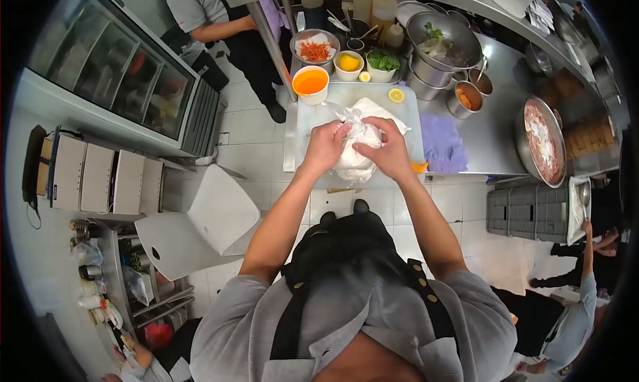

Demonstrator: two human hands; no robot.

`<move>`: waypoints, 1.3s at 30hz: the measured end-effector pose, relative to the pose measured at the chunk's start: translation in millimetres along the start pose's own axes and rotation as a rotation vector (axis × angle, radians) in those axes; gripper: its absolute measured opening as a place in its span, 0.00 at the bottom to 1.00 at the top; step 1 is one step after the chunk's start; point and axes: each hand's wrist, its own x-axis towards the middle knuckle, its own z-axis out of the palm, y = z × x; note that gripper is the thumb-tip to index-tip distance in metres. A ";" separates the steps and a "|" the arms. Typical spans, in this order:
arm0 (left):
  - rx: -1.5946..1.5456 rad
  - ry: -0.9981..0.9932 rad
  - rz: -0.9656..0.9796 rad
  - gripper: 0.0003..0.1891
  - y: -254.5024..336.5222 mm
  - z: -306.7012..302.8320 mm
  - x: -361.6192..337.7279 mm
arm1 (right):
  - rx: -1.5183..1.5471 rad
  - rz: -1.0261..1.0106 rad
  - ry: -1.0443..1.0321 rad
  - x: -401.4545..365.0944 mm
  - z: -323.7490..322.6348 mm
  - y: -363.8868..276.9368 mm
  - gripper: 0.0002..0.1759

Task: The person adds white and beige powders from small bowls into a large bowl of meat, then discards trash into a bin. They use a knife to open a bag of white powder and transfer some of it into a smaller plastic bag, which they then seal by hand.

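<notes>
A clear plastic bag (351, 161) with something white in it is between my two hands, over the front of a white cutting board (407, 134). My left hand (325, 144) grips the gathered top of the bag from the left. From the right, my right hand (387, 150) has its thumb and fingers closed on the bag. Behind the bag lies a white cloth or paper (379, 109). A halved lemon (396, 95) rests further back on the board, and a tub of orange liquid (311, 82) stands at its back left corner.
Bowls of orange shreds (315, 51) and green leaves (382, 62) line the back. A purple cloth (442, 142) lies to the right, before a large bowl of meat (542, 139). A white chair (200, 222) stands left. Co-workers (566, 322) are around me.
</notes>
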 end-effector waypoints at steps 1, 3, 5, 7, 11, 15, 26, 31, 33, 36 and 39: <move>0.090 0.048 0.045 0.11 6.2 -0.8 1.7 | -0.003 0.029 0.016 -1.0 -1.9 7.4 0.25; 0.188 0.101 0.071 0.14 5.5 4.0 7.0 | 0.039 0.027 0.079 -1.8 -6.1 18.3 0.21; -0.403 0.152 -0.062 0.18 1.0 9.8 14.7 | 0.280 0.167 0.028 -4.9 -11.4 18.6 0.20; -0.586 0.219 -0.243 0.16 6.5 -1.7 13.6 | 0.633 0.392 -0.038 -6.8 -15.3 25.5 0.16; -0.205 0.420 -0.044 0.07 31.1 -33.0 -21.2 | 0.677 0.503 -0.062 -2.9 -6.7 33.2 0.16; 0.275 0.268 0.306 0.17 45.7 -45.3 -46.5 | 0.118 -0.030 -0.038 -0.1 39.7 -14.4 0.17; -0.067 0.405 -0.182 0.09 -78.8 -185.6 -94.1 | 0.026 -0.369 -0.100 17.6 197.3 -84.9 0.16; -0.158 0.585 -0.148 0.08 -107.0 -215.3 -110.1 | 0.019 -0.307 -0.183 21.9 262.4 -101.4 0.15; -0.030 0.466 -0.075 0.07 -108.8 -236.5 -109.0 | 0.050 -0.220 -0.222 23.2 273.6 -109.5 0.15; 0.001 0.301 -0.040 0.07 -118.2 -248.3 -101.6 | 0.016 -0.188 -0.239 31.6 273.7 -118.1 0.12; -0.012 0.170 -0.027 0.09 -118.2 -242.0 -84.7 | -0.172 -0.187 -0.276 33.8 264.6 -114.8 0.09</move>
